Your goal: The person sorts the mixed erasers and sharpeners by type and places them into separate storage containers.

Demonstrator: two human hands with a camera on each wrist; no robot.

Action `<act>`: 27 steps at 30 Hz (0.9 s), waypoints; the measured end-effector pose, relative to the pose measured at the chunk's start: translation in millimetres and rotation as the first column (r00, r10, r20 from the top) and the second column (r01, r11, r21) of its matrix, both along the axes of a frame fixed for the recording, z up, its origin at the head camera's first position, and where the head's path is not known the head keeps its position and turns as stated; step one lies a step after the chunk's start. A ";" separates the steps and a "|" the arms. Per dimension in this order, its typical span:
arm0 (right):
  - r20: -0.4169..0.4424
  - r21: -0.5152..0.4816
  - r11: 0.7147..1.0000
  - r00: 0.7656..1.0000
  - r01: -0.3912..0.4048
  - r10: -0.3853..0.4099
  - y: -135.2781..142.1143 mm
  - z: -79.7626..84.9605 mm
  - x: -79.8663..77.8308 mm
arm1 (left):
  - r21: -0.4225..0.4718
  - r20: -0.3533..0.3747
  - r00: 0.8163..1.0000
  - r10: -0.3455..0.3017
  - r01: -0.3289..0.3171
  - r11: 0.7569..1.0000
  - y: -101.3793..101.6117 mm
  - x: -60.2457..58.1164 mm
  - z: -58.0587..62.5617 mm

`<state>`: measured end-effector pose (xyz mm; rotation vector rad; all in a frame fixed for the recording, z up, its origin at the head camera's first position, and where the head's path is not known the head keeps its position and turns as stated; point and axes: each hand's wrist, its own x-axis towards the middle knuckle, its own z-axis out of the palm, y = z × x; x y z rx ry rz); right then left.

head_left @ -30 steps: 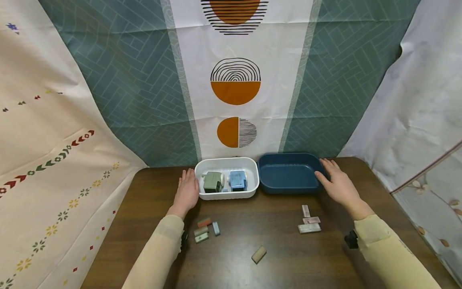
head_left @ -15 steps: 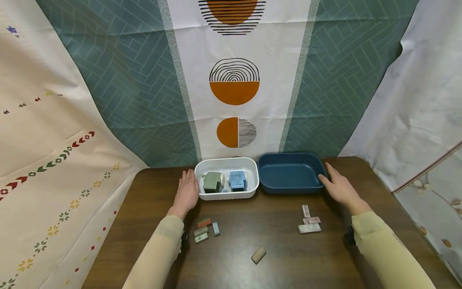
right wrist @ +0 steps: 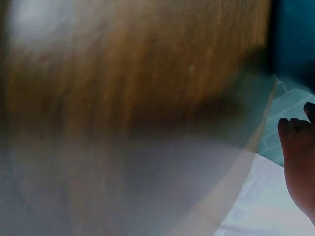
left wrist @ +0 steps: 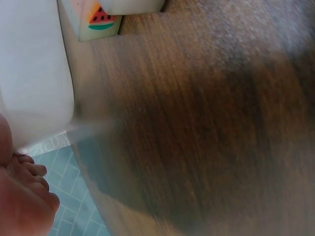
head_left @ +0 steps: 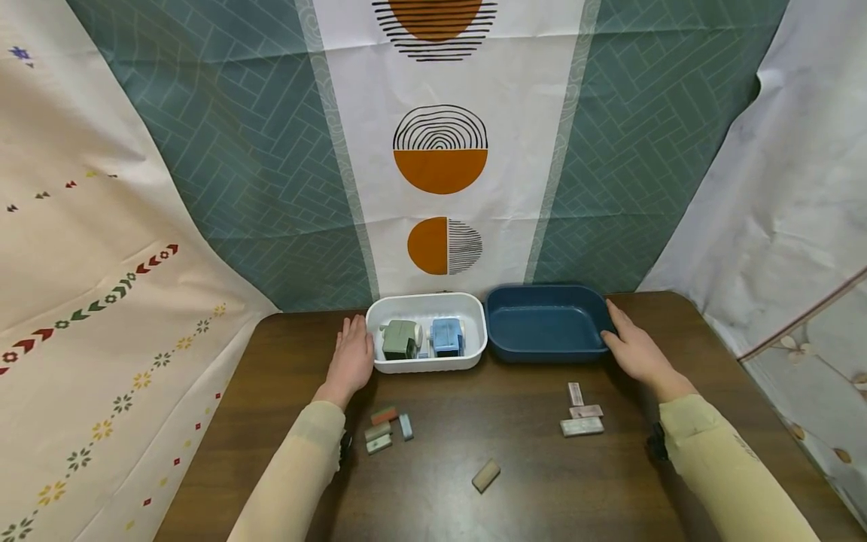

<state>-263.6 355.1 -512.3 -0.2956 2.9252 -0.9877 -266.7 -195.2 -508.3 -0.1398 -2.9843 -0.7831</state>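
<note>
My left hand [head_left: 351,355] lies along the left end of the white tray [head_left: 427,366], fingers straight and right at its wall. Inside that tray sit a green box-shaped device [head_left: 400,339] and a blue one [head_left: 446,336], which look like small pencil sharpeners. Against the right end of the dark blue tray [head_left: 545,357] is my right hand [head_left: 637,350], fingers extended along the wall and thumb near the front corner. The two trays stand side by side at the table's back edge. In the left wrist view, the hand [left wrist: 29,201] shows partly, beside the white wall.
Several small eraser-like blocks [head_left: 378,431] lie near my left forearm. A tan block [head_left: 486,476] is at front centre. Pale blocks [head_left: 582,427] form a group in front of the blue tray. Hanging cloth [head_left: 271,188] borders the wooden table [head_left: 542,497] behind and at both sides.
My right hand has shifted slightly left and closer to the blue tray's right end. The left hand and both trays look unmoved.
</note>
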 end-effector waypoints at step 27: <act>0.009 0.019 0.997 0.997 0.080 -0.081 -11.7 -3.4 -4.7 | -0.006 -0.008 1.000 -0.026 0.026 1.000 -7.1 -1.6 -0.3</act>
